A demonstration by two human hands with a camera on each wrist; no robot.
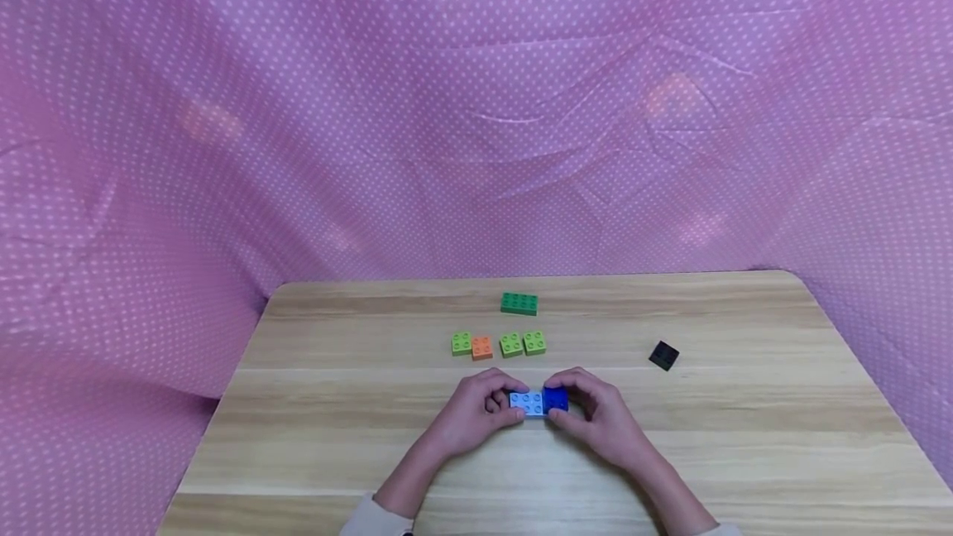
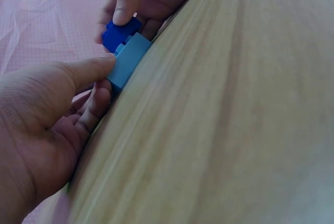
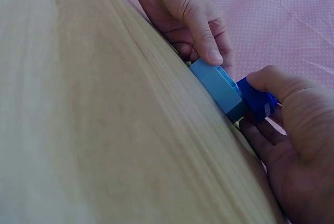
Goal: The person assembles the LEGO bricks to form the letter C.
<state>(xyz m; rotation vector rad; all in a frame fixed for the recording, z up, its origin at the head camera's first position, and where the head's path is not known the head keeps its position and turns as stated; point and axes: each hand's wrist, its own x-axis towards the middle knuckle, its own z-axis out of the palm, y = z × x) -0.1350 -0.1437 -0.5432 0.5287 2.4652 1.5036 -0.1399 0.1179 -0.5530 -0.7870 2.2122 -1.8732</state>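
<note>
Near the front middle of the table, a light blue toy building brick (image 1: 526,403) lies flat with its studs up. My left hand (image 1: 480,409) pinches its left part between thumb and fingers. A dark blue brick (image 1: 555,399) sits at the right end of the light blue one, and my right hand (image 1: 598,416) pinches it the same way. In the left wrist view the dark blue brick (image 2: 119,35) is slightly tilted over the light blue brick's studs (image 2: 130,59). Whether the two are pressed fully together I cannot tell.
Beyond the hands stand light green bricks (image 1: 534,343) and an orange brick (image 1: 481,347) in a loose row. A dark green brick (image 1: 519,303) lies near the table's back edge, a black brick (image 1: 664,356) to the right. Pink dotted cloth (image 1: 476,147) hangs around the wooden table (image 1: 335,437).
</note>
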